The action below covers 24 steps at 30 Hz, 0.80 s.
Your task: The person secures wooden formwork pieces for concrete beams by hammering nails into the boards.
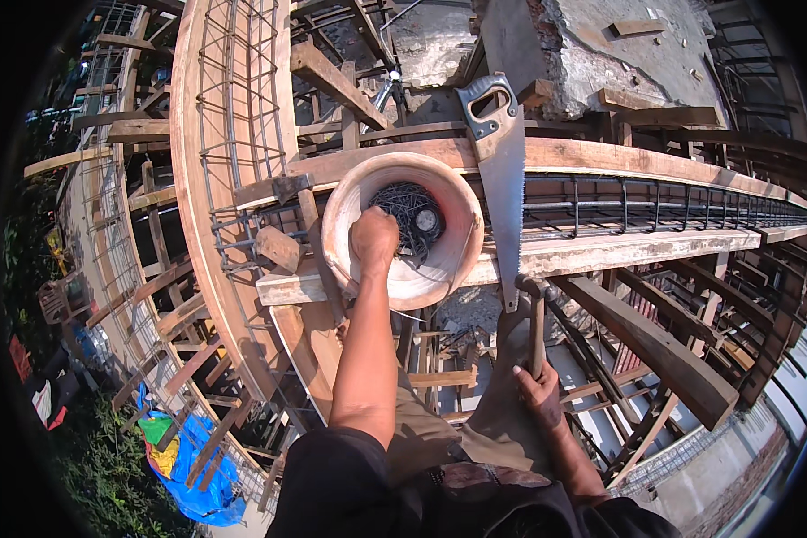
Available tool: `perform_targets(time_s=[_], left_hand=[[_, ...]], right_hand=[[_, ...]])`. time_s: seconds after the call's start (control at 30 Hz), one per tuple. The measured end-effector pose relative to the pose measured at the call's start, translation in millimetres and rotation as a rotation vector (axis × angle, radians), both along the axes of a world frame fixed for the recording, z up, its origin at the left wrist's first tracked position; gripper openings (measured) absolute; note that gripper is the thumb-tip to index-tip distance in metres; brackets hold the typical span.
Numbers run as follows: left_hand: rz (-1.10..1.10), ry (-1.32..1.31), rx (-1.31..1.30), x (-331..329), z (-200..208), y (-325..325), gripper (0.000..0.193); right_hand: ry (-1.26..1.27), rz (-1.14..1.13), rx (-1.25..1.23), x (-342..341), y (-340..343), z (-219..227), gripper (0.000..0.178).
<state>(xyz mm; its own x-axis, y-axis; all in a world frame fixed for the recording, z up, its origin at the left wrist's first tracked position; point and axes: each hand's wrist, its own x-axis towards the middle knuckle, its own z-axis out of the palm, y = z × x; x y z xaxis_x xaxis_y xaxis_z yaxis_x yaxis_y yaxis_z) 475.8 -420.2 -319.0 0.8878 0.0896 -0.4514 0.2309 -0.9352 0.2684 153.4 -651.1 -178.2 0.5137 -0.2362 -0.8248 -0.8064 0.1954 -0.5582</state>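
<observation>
A round, whitish bucket [345, 184] rests on the wooden formwork in front of me, with a heap of dark nails [403, 208] in its bottom. A small pale round object [427, 221] lies among the nails. My left hand [374, 238] reaches inside over the bucket's left part, its fingers curled closed; whatever they hold is hidden. Low on the right, my right hand [540, 392] grips the wooden handle of a hammer [536, 327], which points upward with its head at the top. A handsaw [502, 170] lies across the formwork boards just right of the bucket.
Steel reinforcement cages run inside the formwork troughs, one along the left board [193, 161], another to the right [601, 206]. A loose wood block [279, 248] sits left of the bucket. Timber props [655, 345] and gaps lie below; a blue tarp [206, 475] hangs lower left.
</observation>
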Motion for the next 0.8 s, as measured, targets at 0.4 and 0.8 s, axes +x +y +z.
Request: perform_targets(time_s=[0.4, 0.8], left_hand=[[0.741, 0.367, -1.462, -38, 86, 21, 0.020], [1.017, 0.069, -1.259, -186, 129, 158, 0.018]], right_hand=[[0.003, 0.066, -0.033, 6, 7, -13, 0.026], [-0.287, 0.679, -0.097, 58, 90, 52, 0.018]])
